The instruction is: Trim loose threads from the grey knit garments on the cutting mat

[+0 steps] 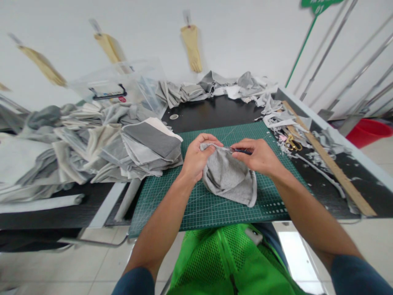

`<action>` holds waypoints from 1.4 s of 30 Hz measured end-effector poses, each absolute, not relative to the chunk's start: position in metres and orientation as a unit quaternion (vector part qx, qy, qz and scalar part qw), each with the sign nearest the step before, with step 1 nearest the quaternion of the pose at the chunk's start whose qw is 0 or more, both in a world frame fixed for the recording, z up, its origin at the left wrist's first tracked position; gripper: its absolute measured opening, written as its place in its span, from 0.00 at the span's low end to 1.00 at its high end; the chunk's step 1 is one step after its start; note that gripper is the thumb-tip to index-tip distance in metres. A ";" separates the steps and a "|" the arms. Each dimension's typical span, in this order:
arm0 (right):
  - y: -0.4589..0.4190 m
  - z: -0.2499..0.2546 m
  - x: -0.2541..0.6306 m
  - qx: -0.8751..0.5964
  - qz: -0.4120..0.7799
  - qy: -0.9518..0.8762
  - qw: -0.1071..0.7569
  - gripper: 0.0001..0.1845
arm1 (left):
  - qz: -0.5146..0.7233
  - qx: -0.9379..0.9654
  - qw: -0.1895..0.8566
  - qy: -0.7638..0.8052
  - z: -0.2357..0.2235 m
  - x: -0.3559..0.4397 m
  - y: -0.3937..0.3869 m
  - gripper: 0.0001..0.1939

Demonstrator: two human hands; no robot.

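My left hand [197, 157] pinches the upper edge of a light grey piece of cloth [229, 174] between thumb and fingers. The cloth hangs folded onto the green cutting mat [162, 205], with a paler border along its lower edge. In my right hand [256, 155] is a pair of thread snips [244, 151] with dark handles, partly covered by my fingers. Their metal tips point left and meet the cloth's edge just beside my left fingertips. Whether the blades are closed is too small to tell.
Stacked grey and white cloth pieces [153, 143] lie left of the mat, before a clear plastic box [107, 84]. More cloth [215, 84] lines the back. To the right are gold-handled scissors [293, 143], scraps and a long wooden ruler [331, 164]. A tape roll [174, 116] lies behind the mat.
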State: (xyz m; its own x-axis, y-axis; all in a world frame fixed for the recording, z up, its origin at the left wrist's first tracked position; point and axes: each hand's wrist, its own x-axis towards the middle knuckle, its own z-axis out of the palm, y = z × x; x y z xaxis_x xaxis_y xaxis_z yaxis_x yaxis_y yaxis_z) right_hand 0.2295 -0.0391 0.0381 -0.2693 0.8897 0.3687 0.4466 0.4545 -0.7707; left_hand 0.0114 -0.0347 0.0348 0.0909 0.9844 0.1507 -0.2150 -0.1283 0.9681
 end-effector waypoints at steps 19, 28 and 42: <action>-0.037 0.036 0.231 -0.448 0.280 -0.747 0.404 0.10 | 0.557 0.580 0.454 0.385 0.031 0.009 -0.034 0.13; -0.036 0.033 0.231 -0.446 0.299 -0.737 0.410 0.09 | 0.562 0.581 0.450 0.379 0.030 0.008 -0.034 0.14; -0.037 0.035 0.229 -0.450 0.297 -0.732 0.418 0.09 | 0.560 0.594 0.440 0.375 0.030 0.008 -0.035 0.13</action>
State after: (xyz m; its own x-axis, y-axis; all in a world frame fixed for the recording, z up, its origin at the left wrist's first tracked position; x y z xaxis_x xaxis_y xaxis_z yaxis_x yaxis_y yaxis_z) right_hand 0.2293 -0.0374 0.0349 -0.2464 0.9060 0.3443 0.4100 0.4193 -0.8100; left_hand 0.0079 -0.0351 0.0304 0.0914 0.9377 0.3352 -0.0468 -0.3322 0.9420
